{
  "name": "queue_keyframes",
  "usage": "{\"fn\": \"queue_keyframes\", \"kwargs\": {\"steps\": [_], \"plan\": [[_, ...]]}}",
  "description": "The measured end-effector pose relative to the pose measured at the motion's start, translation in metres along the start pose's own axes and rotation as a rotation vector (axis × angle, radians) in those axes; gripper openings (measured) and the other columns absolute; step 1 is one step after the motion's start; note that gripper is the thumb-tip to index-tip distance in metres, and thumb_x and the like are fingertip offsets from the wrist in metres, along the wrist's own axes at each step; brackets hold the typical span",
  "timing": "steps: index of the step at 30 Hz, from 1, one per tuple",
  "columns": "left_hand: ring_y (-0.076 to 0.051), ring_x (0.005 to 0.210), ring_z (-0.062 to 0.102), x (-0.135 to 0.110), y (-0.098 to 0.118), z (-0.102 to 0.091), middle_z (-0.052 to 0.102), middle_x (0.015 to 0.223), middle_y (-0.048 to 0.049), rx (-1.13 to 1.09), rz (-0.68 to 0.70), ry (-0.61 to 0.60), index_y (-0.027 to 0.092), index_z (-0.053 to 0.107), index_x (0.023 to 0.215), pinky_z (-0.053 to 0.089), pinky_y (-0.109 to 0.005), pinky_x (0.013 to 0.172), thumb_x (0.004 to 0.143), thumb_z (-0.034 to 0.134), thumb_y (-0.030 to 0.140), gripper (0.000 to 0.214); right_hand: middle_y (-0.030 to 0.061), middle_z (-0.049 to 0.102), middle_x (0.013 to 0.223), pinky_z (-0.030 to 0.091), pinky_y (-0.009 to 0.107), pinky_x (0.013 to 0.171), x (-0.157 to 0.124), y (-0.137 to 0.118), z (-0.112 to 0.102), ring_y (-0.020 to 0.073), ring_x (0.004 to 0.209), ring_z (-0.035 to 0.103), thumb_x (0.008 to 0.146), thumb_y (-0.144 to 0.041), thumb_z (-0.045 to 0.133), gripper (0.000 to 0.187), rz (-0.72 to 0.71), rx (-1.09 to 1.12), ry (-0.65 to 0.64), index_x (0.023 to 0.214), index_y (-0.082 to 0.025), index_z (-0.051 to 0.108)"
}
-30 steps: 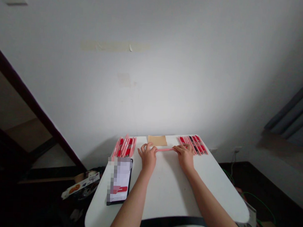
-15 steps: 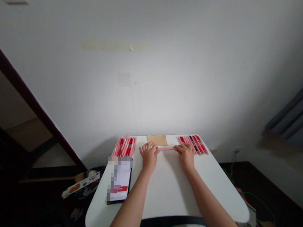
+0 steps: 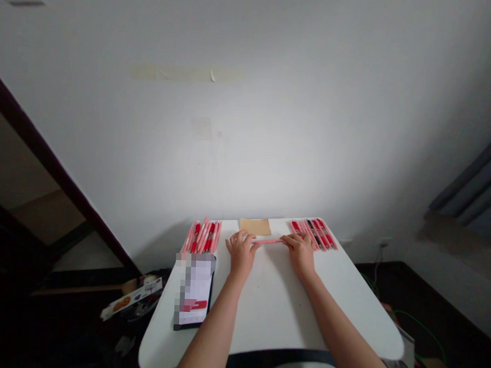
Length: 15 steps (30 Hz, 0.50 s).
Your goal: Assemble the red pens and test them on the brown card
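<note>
In the head view, the left hand (image 3: 242, 253) pinches one end of a slim pink stick (image 3: 270, 241) between thumb and forefinger, its other fingers spread, and the right hand (image 3: 299, 253) grips the opposite end with its fingers bunched close together. The pink stick lies crosswise between the two hands, over the far half of a white table (image 3: 281, 308), just in front of a tan sheet of paper (image 3: 255, 226). A row of pink, red and black pens (image 3: 313, 233) sits beyond the right hand; a bundle of pink and red pens (image 3: 203, 236) lies to the left, near a phone (image 3: 197, 292) whose screen is partly pixelated
</note>
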<state>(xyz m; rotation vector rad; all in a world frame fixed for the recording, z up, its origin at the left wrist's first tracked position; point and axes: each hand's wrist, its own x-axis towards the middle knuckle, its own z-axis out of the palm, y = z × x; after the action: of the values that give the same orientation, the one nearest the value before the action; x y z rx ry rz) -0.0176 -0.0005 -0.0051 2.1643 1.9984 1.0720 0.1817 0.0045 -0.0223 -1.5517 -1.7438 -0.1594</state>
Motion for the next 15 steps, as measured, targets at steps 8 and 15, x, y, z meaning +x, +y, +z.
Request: {"fn": "queue_keyframes", "kwargs": {"steps": [8, 15], "plan": [[-0.026, 0.122, 0.044, 0.0002, 0.0014, -0.0013, 0.058, 0.123, -0.0039, -0.008, -0.005, -0.019, 0.026, 0.067, 0.086, 0.027, -0.061, 0.106, 0.079, 0.065, 0.029, 0.008, 0.0021, 0.072, 0.096, 0.024, 0.04, 0.087, -0.0001, -0.0023, -0.0023, 0.0261, 0.103, 0.043, 0.094, -0.029, 0.047, 0.028, 0.0, 0.01, 0.001, 0.097, -0.032, 0.074], [-0.026, 0.121, 0.043, -0.0009, 0.0011, -0.0004, 0.058, 0.124, -0.0048, 0.022, -0.014, -0.022, 0.026, 0.07, 0.085, 0.028, -0.061, 0.106, 0.087, 0.054, 0.034, 0.018, 0.0033, 0.072, 0.095, 0.025, 0.041, 0.087, 0.0004, -0.0014, -0.0018, 0.0266, 0.102, 0.045, 0.094, -0.032, 0.047, 0.028, -0.008, 0.002, 0.007, 0.096, -0.032, 0.074]]}}
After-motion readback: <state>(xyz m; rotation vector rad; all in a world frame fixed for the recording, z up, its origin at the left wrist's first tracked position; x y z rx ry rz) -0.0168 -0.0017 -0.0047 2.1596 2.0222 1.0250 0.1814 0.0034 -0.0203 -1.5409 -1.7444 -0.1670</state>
